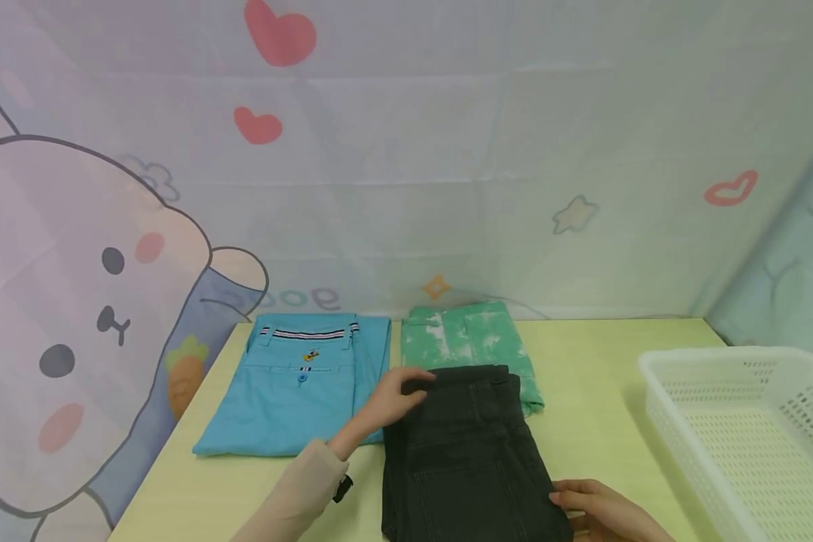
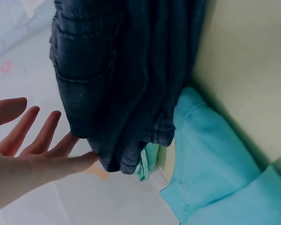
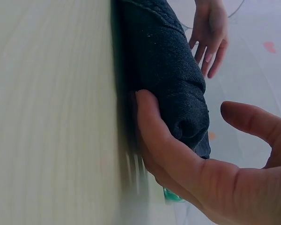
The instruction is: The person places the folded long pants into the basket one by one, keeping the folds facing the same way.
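Observation:
Folded black jeans (image 1: 467, 459) lie at the front middle of the table, waistband toward the back. My left hand (image 1: 393, 395) is at their upper left corner; in the left wrist view its fingers (image 2: 61, 145) are spread, with fingertips right at the waistband's edge. At the lower right side is my right hand (image 1: 603, 512). The right wrist view shows its fingers (image 3: 164, 136) lying along the folded edge of the jeans, partly tucked at the tabletop, while the thumb stands apart from the cloth.
Folded blue trousers (image 1: 298, 410) lie at the back left. Behind the jeans, and partly covered by them, are folded green-and-white patterned bottoms (image 1: 470, 335). A white plastic basket (image 1: 691, 452) stands on the right. A printed cloth backdrop (image 1: 433, 188) hangs behind the table (image 1: 596, 369).

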Tool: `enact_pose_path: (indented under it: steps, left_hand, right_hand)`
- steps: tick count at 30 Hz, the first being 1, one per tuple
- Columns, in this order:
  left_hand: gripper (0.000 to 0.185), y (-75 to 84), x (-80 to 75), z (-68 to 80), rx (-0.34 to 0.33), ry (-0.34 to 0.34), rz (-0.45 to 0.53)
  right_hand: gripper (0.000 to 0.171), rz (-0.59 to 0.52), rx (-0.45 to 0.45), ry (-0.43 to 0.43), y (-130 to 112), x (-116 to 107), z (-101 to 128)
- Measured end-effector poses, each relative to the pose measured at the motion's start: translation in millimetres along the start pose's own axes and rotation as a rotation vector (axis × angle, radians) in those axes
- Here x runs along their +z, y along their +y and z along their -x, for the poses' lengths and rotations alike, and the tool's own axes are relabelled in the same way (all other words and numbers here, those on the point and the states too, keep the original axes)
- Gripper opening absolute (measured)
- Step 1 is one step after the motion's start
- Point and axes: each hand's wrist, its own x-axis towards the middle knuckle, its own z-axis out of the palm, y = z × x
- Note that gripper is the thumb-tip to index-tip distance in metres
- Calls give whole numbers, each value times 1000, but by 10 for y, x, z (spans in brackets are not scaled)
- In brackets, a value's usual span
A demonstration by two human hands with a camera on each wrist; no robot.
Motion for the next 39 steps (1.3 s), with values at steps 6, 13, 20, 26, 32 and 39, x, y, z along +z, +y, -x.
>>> enact_pose_path:
  steps: [6, 13, 20, 26, 32, 39]
  left_hand:
    - [28, 33, -35, 193, 6, -30, 40]
    - [29, 69, -81, 408, -43, -46, 133]
    - [32, 104, -105, 663, -289, -1, 205]
    - [37, 60, -124, 854, -451, 17, 227]
    - [43, 50, -160, 985, -630, 29, 299]
    - [48, 2, -136, 1106, -694, 27, 358]
  right_hand:
    - [72, 20, 6, 43, 4, 19, 4]
    - [70, -60, -9, -1, -17, 26, 3]
    - [49, -148, -56, -84, -24, 8, 3]
    - [39, -97, -44, 23, -38, 26, -15]
    - [31, -83, -16, 109, -45, 37, -44]
    - [52, -70, -17, 104, -68, 41, -60]
